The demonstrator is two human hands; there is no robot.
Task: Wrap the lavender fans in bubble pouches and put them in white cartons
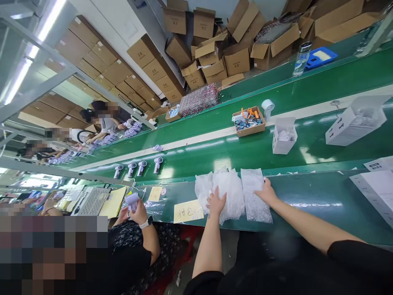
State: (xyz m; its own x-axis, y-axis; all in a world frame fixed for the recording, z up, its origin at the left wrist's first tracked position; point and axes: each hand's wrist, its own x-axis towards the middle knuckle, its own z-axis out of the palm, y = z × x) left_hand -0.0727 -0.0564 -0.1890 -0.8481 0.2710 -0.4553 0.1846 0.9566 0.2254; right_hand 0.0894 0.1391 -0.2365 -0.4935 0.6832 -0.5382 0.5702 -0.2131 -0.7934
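Note:
Several bubble wrap bags lie in an overlapping pile at the bench's near edge. My left hand rests on the left part of this pile, its fingers spread. To the right lies a flat bubble wrap bag, partly separate from the pile. My right hand grips this bag by its upper right edge, thumb on top, the other fingers partly hidden. A yellow paper sign with handwriting sits just left of the pile.
Small handheld fans stand on the green conveyor. Beyond the bags are white boxes and a cardboard tray of tools. At left, a co-worker's hand holds a fan. White cartons are at right.

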